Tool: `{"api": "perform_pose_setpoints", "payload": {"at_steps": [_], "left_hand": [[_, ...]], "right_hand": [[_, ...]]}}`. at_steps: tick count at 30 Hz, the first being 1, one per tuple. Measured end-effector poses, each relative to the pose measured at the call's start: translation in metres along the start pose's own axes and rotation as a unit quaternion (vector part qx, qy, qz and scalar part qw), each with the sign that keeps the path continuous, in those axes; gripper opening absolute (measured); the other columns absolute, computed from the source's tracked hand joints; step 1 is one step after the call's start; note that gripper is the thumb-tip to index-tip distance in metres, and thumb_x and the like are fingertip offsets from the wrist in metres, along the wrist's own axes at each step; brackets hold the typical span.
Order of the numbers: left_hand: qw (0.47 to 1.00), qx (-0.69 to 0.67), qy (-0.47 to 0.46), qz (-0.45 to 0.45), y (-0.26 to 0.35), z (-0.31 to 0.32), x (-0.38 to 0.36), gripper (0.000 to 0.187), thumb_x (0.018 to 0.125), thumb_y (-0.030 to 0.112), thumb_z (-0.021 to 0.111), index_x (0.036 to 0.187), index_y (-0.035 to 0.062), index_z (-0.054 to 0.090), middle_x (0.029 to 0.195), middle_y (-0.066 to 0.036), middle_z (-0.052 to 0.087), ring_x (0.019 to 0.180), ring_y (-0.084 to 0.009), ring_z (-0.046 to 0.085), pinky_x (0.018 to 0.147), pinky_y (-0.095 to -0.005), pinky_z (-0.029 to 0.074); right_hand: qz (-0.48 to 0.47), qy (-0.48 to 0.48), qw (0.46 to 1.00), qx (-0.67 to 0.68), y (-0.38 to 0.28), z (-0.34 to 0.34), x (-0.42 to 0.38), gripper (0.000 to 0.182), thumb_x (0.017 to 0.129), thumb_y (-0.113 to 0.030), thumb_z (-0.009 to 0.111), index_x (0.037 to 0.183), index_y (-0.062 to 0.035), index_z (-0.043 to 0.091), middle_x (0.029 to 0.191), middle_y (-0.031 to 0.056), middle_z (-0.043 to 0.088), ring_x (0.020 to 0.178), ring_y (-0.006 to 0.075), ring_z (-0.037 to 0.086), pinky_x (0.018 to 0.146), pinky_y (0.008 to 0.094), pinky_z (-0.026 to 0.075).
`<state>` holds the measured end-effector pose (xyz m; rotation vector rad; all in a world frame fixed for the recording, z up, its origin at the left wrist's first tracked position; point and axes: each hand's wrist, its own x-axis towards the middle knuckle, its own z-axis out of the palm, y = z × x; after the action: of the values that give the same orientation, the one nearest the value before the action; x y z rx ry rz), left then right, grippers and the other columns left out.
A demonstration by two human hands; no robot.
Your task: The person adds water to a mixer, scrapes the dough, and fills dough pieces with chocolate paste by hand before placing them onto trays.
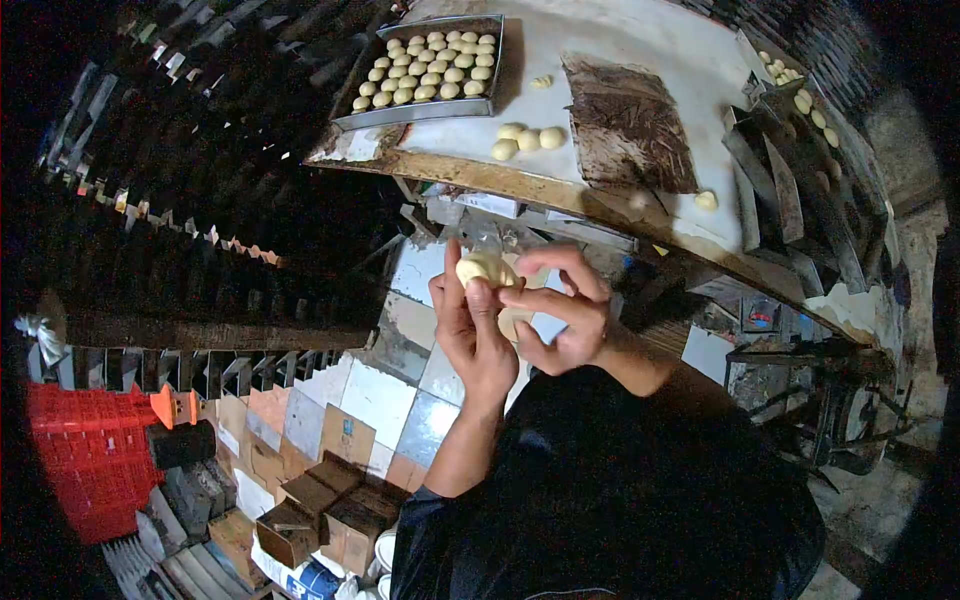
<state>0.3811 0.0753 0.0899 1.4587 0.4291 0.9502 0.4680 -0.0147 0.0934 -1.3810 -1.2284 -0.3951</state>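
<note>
In front of my chest, a pale yellow piece of dough (474, 268) is held up above the floor. My left hand (476, 340) grips it between the thumb and fingers. At its right edge, my right hand (572, 318) has curled fingers closed on the dough, and part of this contact is hidden. Below the fingers a pale round shape shows between the hands; I cannot make out what it is. Several smooth dough balls (528, 138) sit together on the white table (540, 40) ahead. Rows of similar balls fill a metal tray (420, 115) at the table's left.
A dark brown smeared sheet (632, 120) lies on the table, with a small dough piece (706, 200) near its corner. Metal trays (775, 185) stand at the right end. On the left are a dark rack, red crates (85, 450) and cardboard boxes (355, 520).
</note>
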Motion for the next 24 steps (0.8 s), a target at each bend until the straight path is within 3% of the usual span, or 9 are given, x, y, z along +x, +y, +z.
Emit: {"api": "perform_pose_setpoints", "payload": {"at_steps": [3, 8, 11, 13, 14, 16, 18, 20, 24], "left_hand": [[1.0, 0.01, -0.004, 0.004, -0.004, -0.003, -0.002, 0.041, 0.099, 0.021, 0.045, 0.13, -0.0056, 0.048, 0.094, -0.008, 0.049, 0.087, -0.0141, 0.046, 0.076, -0.0262, 0.04], [0.989, 0.071, -0.055, 0.121, -0.011, 0.024, -0.012, 0.051, 0.096, 0.027, 0.049, 0.134, -0.0055, 0.042, 0.117, -0.018, 0.048, 0.11, -0.0276, 0.045, 0.091, -0.0377, 0.041], [0.98, 0.046, -0.192, -0.028, -0.028, 0.034, 0.003, 0.046, 0.097, 0.03, 0.046, 0.126, -0.0058, 0.046, 0.118, -0.022, 0.051, 0.113, -0.0281, 0.049, 0.093, -0.0363, 0.04], [0.965, 0.056, -0.23, -0.116, -0.028, 0.05, 0.017, 0.037, 0.098, 0.028, 0.046, 0.11, -0.0066, 0.055, 0.096, -0.019, 0.061, 0.088, -0.0244, 0.059, 0.083, -0.035, 0.045], [0.969, 0.07, -0.217, -0.093, -0.032, 0.06, 0.023, 0.034, 0.098, 0.027, 0.048, 0.105, -0.0054, 0.057, 0.088, -0.015, 0.062, 0.08, -0.0215, 0.058, 0.077, -0.0336, 0.046], [0.963, 0.0, -0.217, -0.163, -0.049, 0.072, 0.037, 0.031, 0.097, 0.026, 0.051, 0.098, -0.0034, 0.061, 0.082, -0.009, 0.063, 0.074, -0.0172, 0.058, 0.074, -0.0309, 0.047], [0.889, -0.223, -0.154, -0.37, -0.066, 0.086, 0.051, 0.033, 0.095, 0.025, 0.055, 0.108, -0.005, 0.059, 0.099, -0.008, 0.064, 0.087, -0.0151, 0.06, 0.079, -0.0315, 0.049], [0.873, -0.21, -0.148, -0.415, -0.094, 0.105, 0.055, 0.033, 0.094, 0.025, 0.056, 0.107, -0.0051, 0.058, 0.102, -0.011, 0.064, 0.091, -0.0184, 0.061, 0.083, -0.0338, 0.049], [0.78, -0.248, -0.178, -0.547, -0.134, 0.126, 0.065, 0.028, 0.093, 0.023, 0.057, 0.106, -0.0026, 0.06, 0.1, -0.013, 0.065, 0.092, -0.0201, 0.064, 0.074, -0.0286, 0.054]], "right_hand": [[0.085, 0.025, 0.993, 0.074, 0.004, 0.0, 0.0, 0.029, 0.078, -0.024, 0.067, 0.098, -0.0031, 0.068, 0.104, 0.0157, 0.061, 0.087, 0.027, 0.062, 0.081, 0.0349, 0.049], [0.191, 0.024, 0.981, 0.021, 0.005, 0.001, 0.002, 0.017, 0.089, -0.01, 0.056, 0.102, -0.0002, 0.061, 0.087, 0.0116, 0.065, 0.078, 0.021, 0.064, 0.069, 0.0307, 0.05], [0.208, -0.015, 0.974, -0.09, 0.026, -0.007, -0.012, 0.015, 0.092, -0.011, 0.051, 0.092, 0.0001, 0.061, 0.078, 0.0065, 0.06, 0.069, 0.0122, 0.056, 0.064, 0.0265, 0.046], [0.261, 0.039, 0.962, -0.068, 0.064, -0.009, -0.023, 0.012, 0.091, -0.008, 0.051, 0.092, -0.0005, 0.061, 0.076, 0.0065, 0.059, 0.066, 0.0145, 0.057, 0.062, 0.0268, 0.046], [0.329, 0.005, 0.944, -0.018, 0.082, -0.013, -0.027, 0.014, 0.089, -0.01, 0.055, 0.097, 0.0008, 0.057, 0.078, 0.0145, 0.057, 0.072, 0.0259, 0.058, 0.066, 0.0352, 0.046], [0.151, -0.008, 0.975, -0.161, 0.117, -0.029, -0.022, 0.016, 0.092, -0.012, 0.051, 0.1, 0.0006, 0.057, 0.087, 0.0156, 0.057, 0.083, 0.0266, 0.057, 0.076, 0.0379, 0.045], [0.247, -0.044, 0.959, -0.135, 0.143, -0.043, -0.029, 0.025, 0.093, -0.012, 0.049, 0.115, -0.0004, 0.05, 0.098, 0.0163, 0.056, 0.09, 0.0326, 0.055, 0.086, 0.0425, 0.041], [0.327, -0.07, 0.938, -0.089, 0.165, -0.051, -0.034, 0.037, 0.094, -0.012, 0.047, 0.13, -0.0015, 0.044, 0.11, 0.0171, 0.054, 0.098, 0.0386, 0.052, 0.096, 0.047, 0.038], [0.271, -0.016, 0.956, -0.11, 0.198, -0.073, -0.047, 0.013, 0.091, -0.012, 0.054, 0.096, -0.0003, 0.053, 0.093, 0.0192, 0.057, 0.088, 0.0313, 0.055, 0.072, 0.0412, 0.045]]}}
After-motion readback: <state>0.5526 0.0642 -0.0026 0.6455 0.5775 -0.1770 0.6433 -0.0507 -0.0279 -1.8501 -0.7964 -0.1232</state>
